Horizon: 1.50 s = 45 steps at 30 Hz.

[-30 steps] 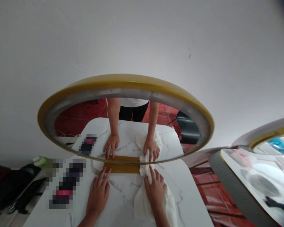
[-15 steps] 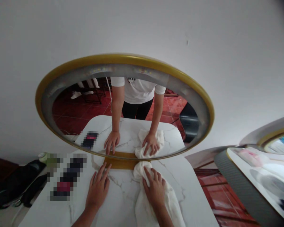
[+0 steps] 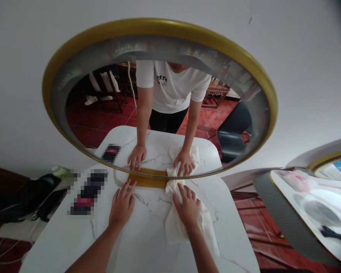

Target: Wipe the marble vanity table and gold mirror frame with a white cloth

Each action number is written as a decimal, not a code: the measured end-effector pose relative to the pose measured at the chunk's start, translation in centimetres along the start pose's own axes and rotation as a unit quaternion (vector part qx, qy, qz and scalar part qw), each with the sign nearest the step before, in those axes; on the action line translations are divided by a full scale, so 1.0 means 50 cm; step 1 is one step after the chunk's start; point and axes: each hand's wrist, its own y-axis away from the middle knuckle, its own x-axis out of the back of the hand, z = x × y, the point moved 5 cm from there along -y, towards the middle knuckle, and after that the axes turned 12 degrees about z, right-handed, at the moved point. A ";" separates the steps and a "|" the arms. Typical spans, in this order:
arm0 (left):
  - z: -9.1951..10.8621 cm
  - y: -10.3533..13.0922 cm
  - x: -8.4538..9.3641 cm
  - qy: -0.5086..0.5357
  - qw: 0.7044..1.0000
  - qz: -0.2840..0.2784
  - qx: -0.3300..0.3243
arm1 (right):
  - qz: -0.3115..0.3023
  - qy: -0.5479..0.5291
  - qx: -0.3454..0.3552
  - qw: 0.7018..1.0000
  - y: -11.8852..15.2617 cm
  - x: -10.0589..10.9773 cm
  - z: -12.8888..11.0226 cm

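Note:
My left hand [image 3: 122,204] lies on the white marbled table, fingers spread, its fingertips at the left end of the gold mirror base [image 3: 147,181]. Flat on a crumpled white cloth [image 3: 177,227] rests my right hand [image 3: 187,204], its fingers stretched out toward the base's right end. The cloth's front edge bunches up against the base and partly hides it. Above stands a large oval mirror [image 3: 159,27] with a gold rim. Both arms and the cloth show again in its glass.
A pixelated dark and pink item [image 3: 88,193] lies on the table [image 3: 147,242] at left. Beyond that edge are a black bag [image 3: 17,201] and a green-topped bottle [image 3: 59,172]. On the right stands another white table [image 3: 290,189] with a gold-rimmed mirror [image 3: 329,157].
My view has tilted up and come nearer, so the mirror looks larger and shows more of the upper body. Both hands stay near the base, and the cloth stays under my right hand.

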 end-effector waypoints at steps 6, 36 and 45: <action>-0.001 0.000 0.002 0.001 1.000 -0.005 0.002 | -0.001 0.000 -0.031 1.000 0.001 0.012 0.009; 0.004 0.000 0.009 0.010 1.000 -0.004 0.021 | 0.022 0.001 0.014 1.000 0.021 0.001 -0.062; 0.007 -0.003 0.012 0.009 1.000 -0.005 0.022 | 0.031 0.027 -0.086 0.995 0.006 0.007 -0.011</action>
